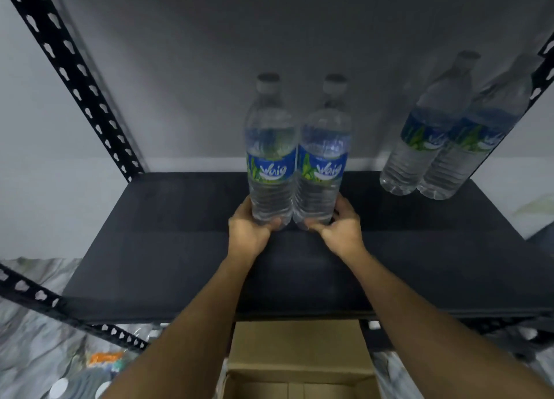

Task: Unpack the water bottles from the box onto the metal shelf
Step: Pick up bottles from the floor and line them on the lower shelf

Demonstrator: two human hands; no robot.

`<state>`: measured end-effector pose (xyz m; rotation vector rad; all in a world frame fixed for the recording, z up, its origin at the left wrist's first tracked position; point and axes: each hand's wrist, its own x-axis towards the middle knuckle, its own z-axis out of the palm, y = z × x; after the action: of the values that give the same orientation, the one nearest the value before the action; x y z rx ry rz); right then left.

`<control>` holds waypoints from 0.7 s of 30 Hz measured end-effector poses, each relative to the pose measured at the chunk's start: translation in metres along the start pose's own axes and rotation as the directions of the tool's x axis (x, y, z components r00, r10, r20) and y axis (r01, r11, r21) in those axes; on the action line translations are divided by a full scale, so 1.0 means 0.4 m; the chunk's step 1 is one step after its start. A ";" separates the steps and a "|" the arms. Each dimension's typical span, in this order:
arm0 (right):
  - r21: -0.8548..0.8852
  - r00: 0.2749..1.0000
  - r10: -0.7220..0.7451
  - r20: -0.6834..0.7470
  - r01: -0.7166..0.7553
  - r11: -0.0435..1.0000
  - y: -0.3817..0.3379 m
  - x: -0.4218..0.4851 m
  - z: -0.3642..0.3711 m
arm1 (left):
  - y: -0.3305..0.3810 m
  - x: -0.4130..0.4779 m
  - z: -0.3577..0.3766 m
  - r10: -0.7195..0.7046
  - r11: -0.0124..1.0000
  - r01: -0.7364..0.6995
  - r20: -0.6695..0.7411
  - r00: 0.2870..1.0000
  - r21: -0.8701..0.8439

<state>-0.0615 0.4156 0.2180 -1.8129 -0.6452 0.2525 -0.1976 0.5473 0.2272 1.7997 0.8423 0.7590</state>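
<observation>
Two clear water bottles with blue labels stand upright side by side in the middle of the dark metal shelf (150,248). My left hand (250,230) grips the base of the left bottle (271,158). My right hand (341,227) grips the base of the right bottle (323,164). Both bottles touch each other. Two more bottles (443,135) stand together at the shelf's back right. The open cardboard box (299,365) sits below the shelf's front edge, between my forearms; its inside is mostly out of view.
Black perforated uprights (75,78) frame the shelf at the left and right. A slanted brace (60,305) crosses at the lower left. Patterned fabric and small items lie on the floor around the box. A grey wall stands behind the shelf.
</observation>
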 end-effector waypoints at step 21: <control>-0.102 0.998 0.019 0.056 -0.013 0.995 -0.010 0.234 0.017 | 0.008 0.224 0.069 -0.040 0.974 0.031 0.039 0.998 0.223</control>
<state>0.0115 0.4730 0.2330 -1.9151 -0.6943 0.2875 -0.1242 0.6058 0.2321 1.9850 0.9588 0.6194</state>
